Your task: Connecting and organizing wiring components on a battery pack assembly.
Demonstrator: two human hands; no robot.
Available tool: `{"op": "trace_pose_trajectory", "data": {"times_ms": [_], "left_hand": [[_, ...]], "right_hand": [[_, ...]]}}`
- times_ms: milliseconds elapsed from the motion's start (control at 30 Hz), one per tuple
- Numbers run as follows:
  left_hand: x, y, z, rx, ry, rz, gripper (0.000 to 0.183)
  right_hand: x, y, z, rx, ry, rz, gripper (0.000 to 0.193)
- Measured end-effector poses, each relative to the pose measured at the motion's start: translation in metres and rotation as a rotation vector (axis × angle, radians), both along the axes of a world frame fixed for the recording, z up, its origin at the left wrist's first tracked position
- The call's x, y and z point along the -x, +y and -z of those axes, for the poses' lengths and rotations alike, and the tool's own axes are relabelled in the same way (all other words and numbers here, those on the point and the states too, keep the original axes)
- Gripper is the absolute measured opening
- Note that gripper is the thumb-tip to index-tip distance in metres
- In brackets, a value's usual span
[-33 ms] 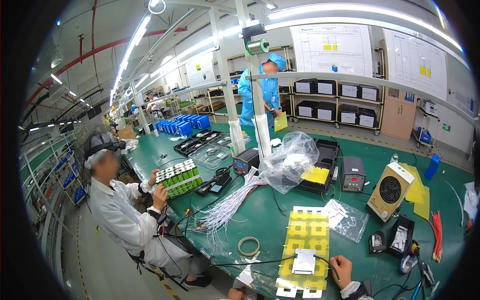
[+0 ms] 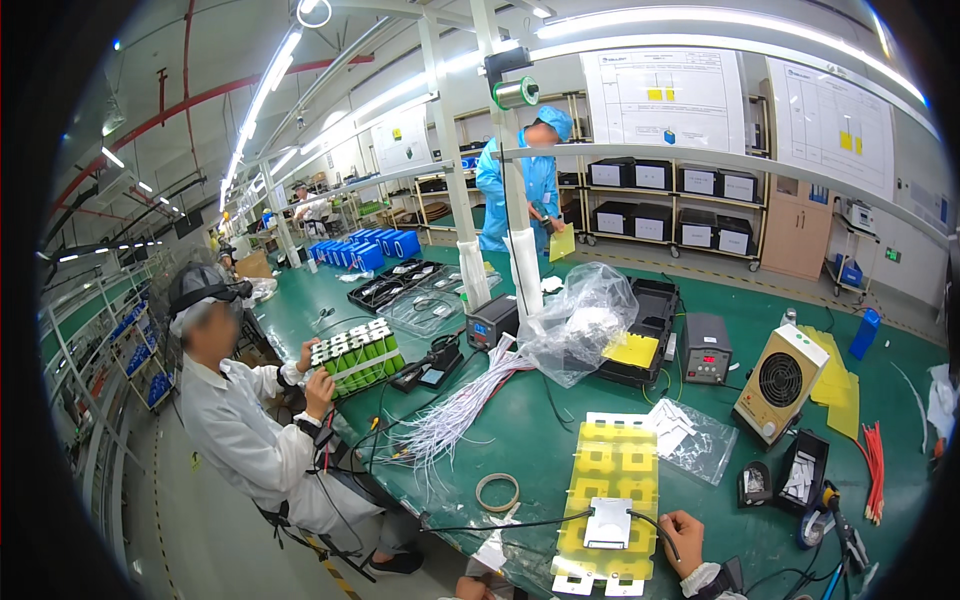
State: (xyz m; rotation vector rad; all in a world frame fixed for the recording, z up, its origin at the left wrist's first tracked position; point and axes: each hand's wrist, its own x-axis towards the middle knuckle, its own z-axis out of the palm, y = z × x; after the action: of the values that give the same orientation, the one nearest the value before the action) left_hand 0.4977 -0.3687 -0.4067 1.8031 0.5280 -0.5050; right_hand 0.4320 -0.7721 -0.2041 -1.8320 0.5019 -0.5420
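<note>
My right hand (image 2: 683, 542) rests on the green bench with its fingers curled. Against the fingers lies the end of a black cable (image 2: 655, 524); whether anything is inside the curl is hidden. That cable leads from a flat silver-white plate (image 2: 607, 524), and a second black cable (image 2: 510, 525) runs out leftward. The plate lies on a translucent yellow panel (image 2: 614, 460) with square cut-outs and white end tabs. At the lower edge, my left hand (image 2: 472, 590) shows only in part, below the bench edge, its fingers hidden.
Left of the panel are a tape roll (image 2: 497, 492) and white wires (image 2: 470, 410). On the right stand a fan unit (image 2: 782, 385), a black parts bin (image 2: 801, 470) and red wires (image 2: 873, 470). A seated co-worker (image 2: 250, 430) holds a green cell pack (image 2: 358, 360).
</note>
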Motion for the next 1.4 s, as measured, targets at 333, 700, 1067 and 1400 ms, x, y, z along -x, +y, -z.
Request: {"op": "trace_pose_trajectory", "data": {"times_ms": [333,700,1067,1400], "left_hand": [[0.001,-0.001,-0.010,0.001,-0.051,0.029,0.039],[-0.014,0.007,0.034,-0.067,-0.072,0.092,0.038],[-0.034,0.041,0.119,-0.262,-0.175,0.245,0.038],[-0.022,0.027,0.068,-0.108,-0.042,0.235,0.036]], "right_hand": [[-0.001,0.000,0.000,-0.008,0.004,-0.001,0.022],[0.001,0.006,-0.016,-0.012,0.033,0.016,0.021],[0.003,0.001,-0.009,0.021,0.042,0.012,0.025],[0.007,0.002,-0.020,0.046,0.094,0.007,0.025]]}}
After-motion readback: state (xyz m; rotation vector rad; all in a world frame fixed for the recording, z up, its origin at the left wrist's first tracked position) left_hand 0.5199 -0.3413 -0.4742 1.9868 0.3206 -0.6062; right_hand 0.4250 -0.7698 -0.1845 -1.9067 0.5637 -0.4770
